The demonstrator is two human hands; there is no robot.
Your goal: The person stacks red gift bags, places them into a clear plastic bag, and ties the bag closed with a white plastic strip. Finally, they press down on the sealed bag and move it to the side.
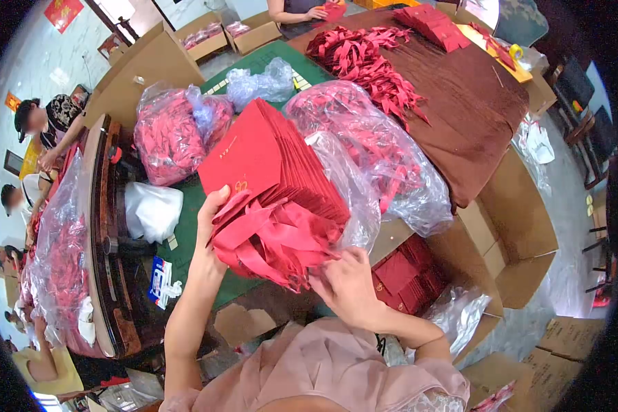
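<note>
A thick stack of red gift bags (254,147) with gold print leans up in front of me, its many folded edges fanned to the right. Red ribbons (275,237) hang in a loose bunch from its near end. My left hand (213,216) grips the left side of the stack, thumb on the printed face and the other fingers hidden behind. At the lower right of the bunch, my right hand (350,285) has its fingers curled and pinched at the ribbon ends.
Clear plastic bags of red ribbons (168,134) stand on the green table (199,264). Another ribbon-filled plastic bag (367,137) lies beside a brown cloth (474,103). An open carton (408,271) holding red bags sits at my right. Other people work at left and at the far side.
</note>
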